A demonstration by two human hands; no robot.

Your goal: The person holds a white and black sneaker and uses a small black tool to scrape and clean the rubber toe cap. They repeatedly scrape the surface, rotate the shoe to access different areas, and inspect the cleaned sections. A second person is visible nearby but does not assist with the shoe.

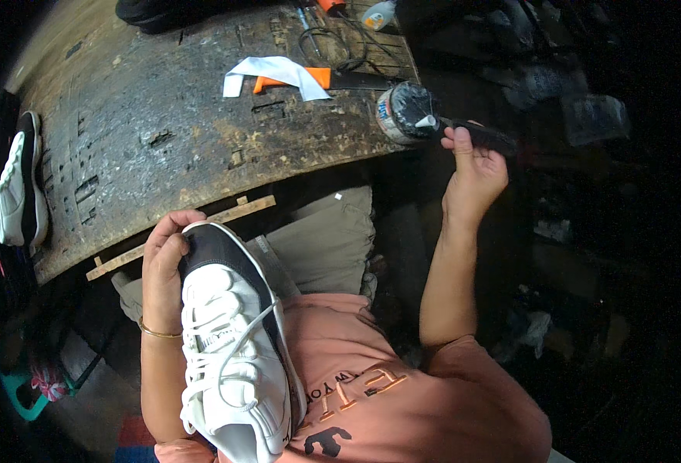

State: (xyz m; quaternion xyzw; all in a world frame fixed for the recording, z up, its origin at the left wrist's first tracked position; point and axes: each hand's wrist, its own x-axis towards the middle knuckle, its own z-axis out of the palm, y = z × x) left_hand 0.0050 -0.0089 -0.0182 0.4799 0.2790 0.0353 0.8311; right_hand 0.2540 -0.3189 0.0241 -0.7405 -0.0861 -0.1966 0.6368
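Observation:
My left hand (pixel 167 258) grips the toe end of a white and black lace-up sneaker (pixel 221 336), with the fingers closed around its edge. The shoe lies along my left forearm and against my torso, toe pointing away and opening near me. Over at the right, my right hand (pixel 476 170) is closed on a tool with a black handle (pixel 491 139). The tool's thin end reaches to a round can (pixel 393 119) at the table's right corner. The can's top is dark and messy, with a small white tip on it. What kind of tool it is does not show.
A worn wooden table (pixel 140 170) lies ahead. A second sneaker (pixel 20 189) rests at its left edge. Farther back are a white strip (pixel 279 73) over an orange-handled tool (pixel 321 77), a dark cable (pixel 340 46) and a small bottle (pixel 379 15). Dark clutter fills the right.

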